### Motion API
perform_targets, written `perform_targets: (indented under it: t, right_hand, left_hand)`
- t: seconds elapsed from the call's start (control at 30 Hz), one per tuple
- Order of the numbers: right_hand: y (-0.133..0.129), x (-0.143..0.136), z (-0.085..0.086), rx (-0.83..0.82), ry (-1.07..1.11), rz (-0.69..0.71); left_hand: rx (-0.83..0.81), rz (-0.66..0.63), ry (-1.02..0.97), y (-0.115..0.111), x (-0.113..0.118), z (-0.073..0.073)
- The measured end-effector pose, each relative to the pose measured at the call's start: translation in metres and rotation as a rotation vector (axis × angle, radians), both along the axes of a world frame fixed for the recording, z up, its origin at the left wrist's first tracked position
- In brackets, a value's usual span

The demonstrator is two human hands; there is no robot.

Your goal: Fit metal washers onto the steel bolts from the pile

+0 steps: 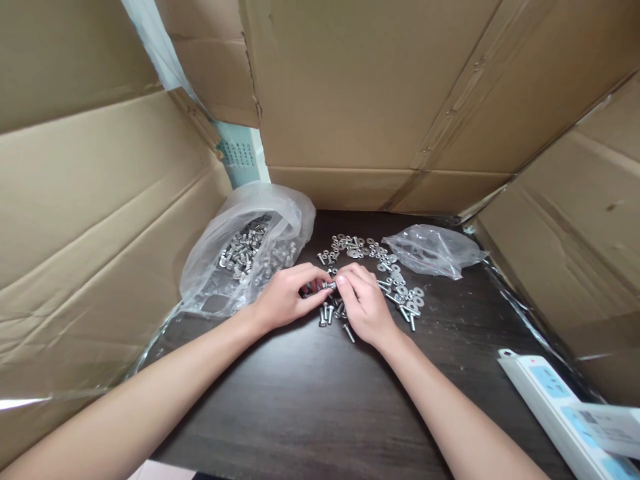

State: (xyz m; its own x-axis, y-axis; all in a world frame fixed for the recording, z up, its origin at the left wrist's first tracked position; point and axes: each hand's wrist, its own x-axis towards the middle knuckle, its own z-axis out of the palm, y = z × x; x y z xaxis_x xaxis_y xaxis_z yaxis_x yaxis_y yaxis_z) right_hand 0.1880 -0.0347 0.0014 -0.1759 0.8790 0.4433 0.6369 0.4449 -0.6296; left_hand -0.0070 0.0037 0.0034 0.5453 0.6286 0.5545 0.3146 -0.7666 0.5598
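Note:
My left hand [293, 293] is closed, with thumb and fingers pinching a small metal bolt [327, 285] held level above the table. From the other side my right hand [363, 303] pinches the same bolt at its right end; its fingertips partly cover that end, so I cannot make out whether a nut or washer is there. Loose bolts [349, 332] lie just below the hands. Flat washers [417, 293] and more bolts are strewn behind and to the right of my right hand. A clear plastic bag [295, 220] full of assembled-looking bolts [245, 247] stands open beyond my left hand.
A crumpled clear bag [435, 250] lies at the back right of the dark wooden table [300, 400]. Near the right edge is a white power strip [545, 383] with a label on it. Cardboard walls [350, 87] enclose the back and both sides.

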Motion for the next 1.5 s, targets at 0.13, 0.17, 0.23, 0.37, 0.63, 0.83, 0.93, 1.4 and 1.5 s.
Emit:
perform_targets:
  t: [0.13, 0.17, 0.23, 0.37, 0.63, 0.83, 0.93, 1.4, 1.5]
  right_hand:
    - [-0.0007, 0.0016, 0.0011, -0.007, 0.022, 0.022]
    - [-0.0007, 0.0017, 0.001, -0.002, 0.022, 0.027]
    - [-0.0006, 0.0017, 0.0007, 0.015, 0.019, 0.033]
    - [0.0, 0.0009, -0.0006, 0.032, 0.01, 0.032]
    - [0.0003, 0.0005, -0.0007, 0.032, 0.027, 0.007]
    - [-0.0008, 0.0007, 0.0025, 0.034, 0.041, 0.015]
    - [-0.0006, 0.0014, 0.0021, 0.024, 0.043, 0.032]
    - [-0.0009, 0.0031, 0.0011, -0.029, 0.023, 0.065]
    - [-0.0011, 0.0032, 0.0015, -0.039, 0.021, 0.067]
  left_hand:
    - [0.007, 0.001, -0.008, 0.0004, -0.0001, 0.0]
    - [0.008, 0.001, -0.007, 0.0004, -0.0001, 0.0]
    - [0.007, -0.003, -0.006, 0.0006, 0.0, -0.0001]
    - [0.007, -0.01, 0.0, 0.0004, -0.0002, -0.0007]
    - [-0.004, -0.001, -0.015, -0.0005, -0.0001, 0.0004]
    - [-0.007, 0.006, -0.019, 0.0008, -0.0001, -0.0005]
    - [-0.006, 0.004, -0.009, 0.0006, -0.0005, -0.0012]
    - [-0.001, 0.005, 0.004, 0.0009, -0.0013, -0.0021]
    - [-0.004, 0.002, 0.002, 0.0011, -0.0009, -0.0022]
